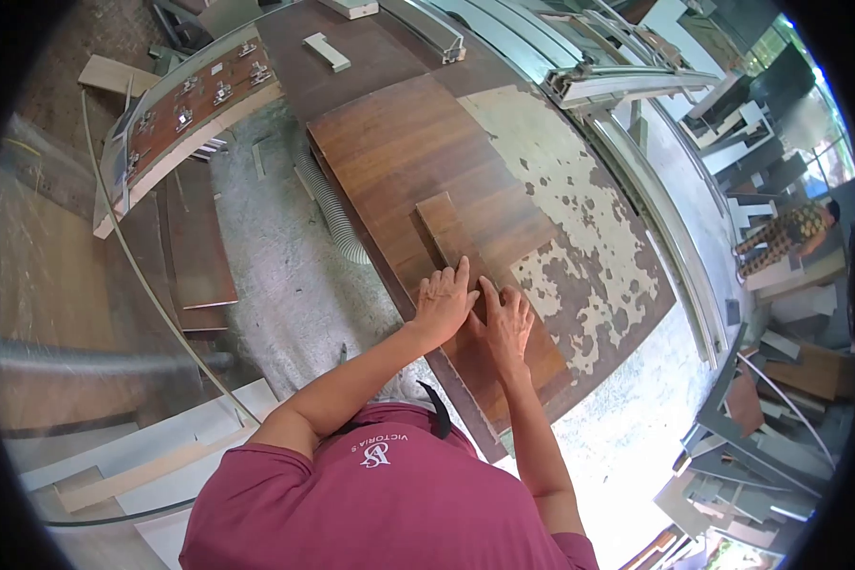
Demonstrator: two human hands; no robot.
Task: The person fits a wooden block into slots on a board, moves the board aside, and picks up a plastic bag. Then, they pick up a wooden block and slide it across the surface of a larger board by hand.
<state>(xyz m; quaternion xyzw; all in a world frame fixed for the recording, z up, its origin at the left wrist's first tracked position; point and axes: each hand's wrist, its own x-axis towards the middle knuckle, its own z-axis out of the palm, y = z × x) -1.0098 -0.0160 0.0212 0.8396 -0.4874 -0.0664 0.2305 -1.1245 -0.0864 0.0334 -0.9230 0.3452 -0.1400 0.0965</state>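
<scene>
A narrow brown wooden strip lies on a larger brown wood-grain panel, on the worktable. My left hand grips the strip from its left side, index finger pointing forward and the other fingers bent. On the other side, my right hand holds the strip's right edge, its fingers curled and its thumb near the left hand. The hands are close together, and they hide part of the strip. The panel rests flat, its near end reaching toward my body.
A sliding rail runs along the worktable's right side. A small white block lies at the far end. On the left are a board with metal clamps and a ribbed hose. Another person is at far right among stacked boards.
</scene>
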